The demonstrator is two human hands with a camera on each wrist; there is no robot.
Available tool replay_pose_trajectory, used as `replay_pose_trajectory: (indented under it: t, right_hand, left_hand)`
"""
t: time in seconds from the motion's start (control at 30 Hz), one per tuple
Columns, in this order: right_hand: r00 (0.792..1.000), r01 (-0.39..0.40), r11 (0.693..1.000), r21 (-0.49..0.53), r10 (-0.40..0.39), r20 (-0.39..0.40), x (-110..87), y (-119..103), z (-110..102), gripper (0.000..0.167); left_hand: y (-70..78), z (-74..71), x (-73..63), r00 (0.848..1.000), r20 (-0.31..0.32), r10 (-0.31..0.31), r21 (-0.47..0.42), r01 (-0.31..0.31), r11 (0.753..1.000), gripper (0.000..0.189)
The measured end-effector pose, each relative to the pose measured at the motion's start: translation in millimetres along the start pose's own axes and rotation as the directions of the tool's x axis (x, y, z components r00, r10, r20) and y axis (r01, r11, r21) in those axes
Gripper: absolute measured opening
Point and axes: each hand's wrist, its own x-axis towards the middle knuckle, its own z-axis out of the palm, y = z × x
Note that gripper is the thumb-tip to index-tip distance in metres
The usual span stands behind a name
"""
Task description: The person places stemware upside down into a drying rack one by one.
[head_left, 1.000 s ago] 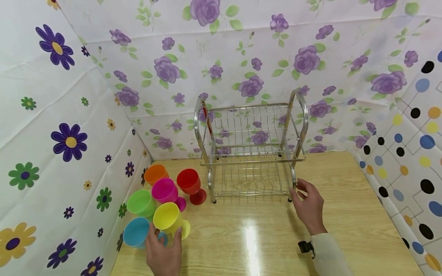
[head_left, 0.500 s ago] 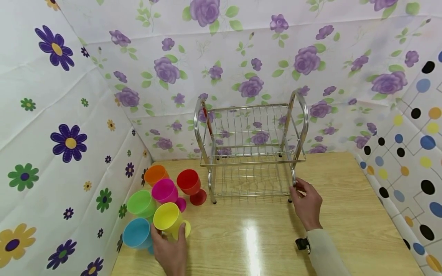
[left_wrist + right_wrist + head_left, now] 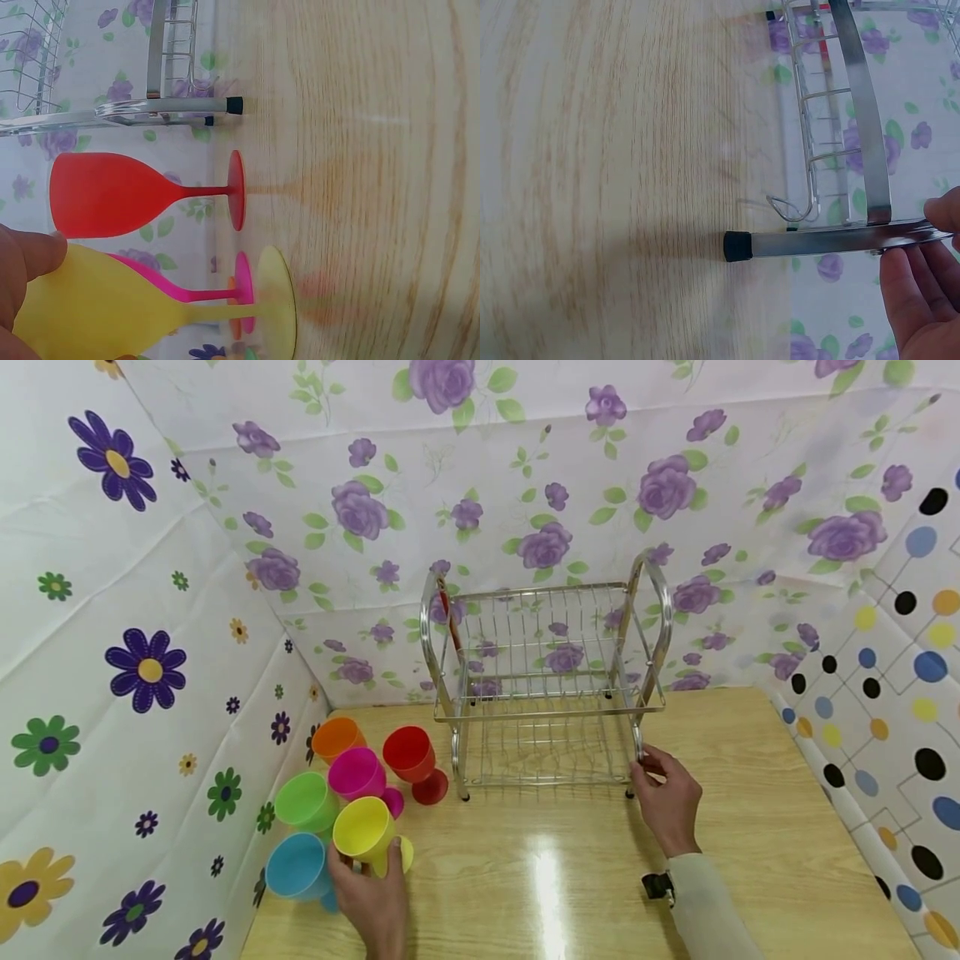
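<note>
My left hand point(image 3: 369, 897) grips the bowl of a yellow goblet point(image 3: 363, 828), thumb on its right and fingers on its left. In the left wrist view, the goblet's round foot point(image 3: 277, 304) is close to the tabletop. On the right, my other hand point(image 3: 671, 797) pinches the front right leg of a two-tier metal dish rack point(image 3: 662, 618). The right wrist view shows thumb and fingers on opposite sides of that leg point(image 3: 810, 244), above its black foot cap point(image 3: 737, 246). A blue goblet point(image 3: 296, 866) stands just left of the yellow one.
Green point(image 3: 306, 802), magenta point(image 3: 356, 774), orange point(image 3: 337, 740) and red point(image 3: 408, 753) goblets cluster behind the yellow one, left of the rack. The wooden table point(image 3: 480, 877) is bounded by a floral cloth point(image 3: 495, 468) at the back and patterned cloths at both sides.
My left hand has shifted slightly right and closed round the yellow goblet's bowl. The right hand has drawn in against the rack's leg. The rack stays in place.
</note>
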Motion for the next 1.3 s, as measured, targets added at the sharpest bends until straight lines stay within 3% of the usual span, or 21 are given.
replay_pose_trajectory:
  t: [0.27, 0.5, 0.7, 0.83, 1.03, 1.3]
  right_hand:
    - [0.999, 0.012, 1.000, -0.029, -0.011, 0.039, 1.4, -3.8, -3.4, 0.037]
    - [0.997, 0.025, 0.999, -0.032, -0.023, 0.073, 1.1, -2.7, -9.7, 0.041]
    - [0.995, 0.009, 1.000, -0.016, -0.007, 0.100, -1.4, -4.2, -19.4, 0.043]
    - [0.992, 0.015, 1.000, -0.010, -0.014, 0.122, -4.6, -8.4, -26.8, 0.045]
    - [0.985, 0.029, 0.999, -0.023, -0.025, 0.171, -10.2, -19.1, -37.0, 0.050]
    - [0.966, 0.095, 0.995, 0.034, -0.101, 0.237, -17.8, -53.2, -47.3, 0.055]
  left_hand:
    - [3.6, 0.4, -4.9, 0.996, 0.000, 0.086, 0.025, -0.086, 0.996, 0.098]
    - [16.2, 1.3, -12.7, 0.985, 0.047, 0.166, 0.085, -0.169, 0.982, 0.096]
    - [24.2, 2.9, -16.8, 0.965, 0.088, 0.246, 0.085, -0.253, 0.964, 0.097]
    - [27.3, 3.9, -19.4, 0.943, 0.118, 0.310, 0.070, -0.319, 0.945, 0.097]
    - [31.0, 4.1, -22.2, 0.885, 0.191, 0.425, 0.027, -0.438, 0.899, 0.092]
    - [39.3, 9.4, -24.1, 0.754, 0.298, 0.586, -0.072, -0.594, 0.801, 0.091]
